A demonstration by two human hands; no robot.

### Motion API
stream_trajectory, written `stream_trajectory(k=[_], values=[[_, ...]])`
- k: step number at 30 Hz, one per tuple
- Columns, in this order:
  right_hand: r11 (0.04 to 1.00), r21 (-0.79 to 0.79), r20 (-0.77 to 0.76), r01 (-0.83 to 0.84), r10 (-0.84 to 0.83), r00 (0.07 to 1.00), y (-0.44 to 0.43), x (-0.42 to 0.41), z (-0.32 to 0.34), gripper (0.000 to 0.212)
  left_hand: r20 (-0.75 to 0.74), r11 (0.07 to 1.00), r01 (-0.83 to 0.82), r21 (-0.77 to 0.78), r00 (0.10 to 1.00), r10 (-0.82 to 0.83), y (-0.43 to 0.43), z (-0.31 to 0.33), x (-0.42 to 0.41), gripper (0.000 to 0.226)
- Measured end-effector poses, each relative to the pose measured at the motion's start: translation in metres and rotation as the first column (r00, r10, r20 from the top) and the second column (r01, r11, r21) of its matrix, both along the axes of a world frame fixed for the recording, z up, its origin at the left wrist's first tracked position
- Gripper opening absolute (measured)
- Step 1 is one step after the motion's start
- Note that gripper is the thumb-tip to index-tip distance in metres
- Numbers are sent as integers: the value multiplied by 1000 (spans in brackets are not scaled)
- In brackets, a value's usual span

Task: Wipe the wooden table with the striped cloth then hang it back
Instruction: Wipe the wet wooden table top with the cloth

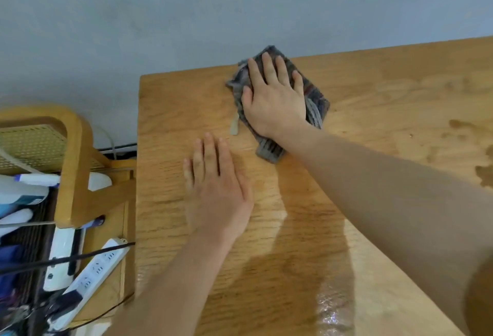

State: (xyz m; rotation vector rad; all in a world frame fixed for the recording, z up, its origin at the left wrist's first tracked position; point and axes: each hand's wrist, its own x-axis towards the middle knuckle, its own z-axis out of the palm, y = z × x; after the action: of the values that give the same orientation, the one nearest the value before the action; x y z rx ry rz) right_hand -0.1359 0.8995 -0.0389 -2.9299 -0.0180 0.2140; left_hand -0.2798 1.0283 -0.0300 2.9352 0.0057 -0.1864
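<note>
Now R hand [274, 101] atop striped cloth [316, 102]

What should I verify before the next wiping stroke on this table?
1. Right hand flat on the striped cloth: ok.
2. Left hand rests on the wooden table, apart from the cloth: ok.
3. Dark patches on the table's right side wiped: not ok, they are there.
4. Power strip off the table, at its left: ok.
5. Place to hang the cloth: cannot tell, not in view.
</note>
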Motion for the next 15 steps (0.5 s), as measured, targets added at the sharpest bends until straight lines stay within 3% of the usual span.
stream_trajectory(k=[2, 5, 9, 15], values=[[1000, 19, 38, 18, -19, 999, 2, 3, -1, 60, 6, 999, -33, -11, 999, 33, -6, -3, 0, 62], [1000, 8, 87, 30, -31, 996, 5, -77, 4, 58, 1, 999, -31, -6, 1000, 31, 0, -1, 0, 63], [999, -13, -7, -44, 44, 999, 2, -184, 9, 57, -17, 1000, -26, -3, 1000, 26, -3, 3, 0, 69], [999, -31, 66, -23, 25, 998, -25, -54, 4, 58, -16, 1000, -20, 3, 1000, 20, -2, 2, 4, 66]])
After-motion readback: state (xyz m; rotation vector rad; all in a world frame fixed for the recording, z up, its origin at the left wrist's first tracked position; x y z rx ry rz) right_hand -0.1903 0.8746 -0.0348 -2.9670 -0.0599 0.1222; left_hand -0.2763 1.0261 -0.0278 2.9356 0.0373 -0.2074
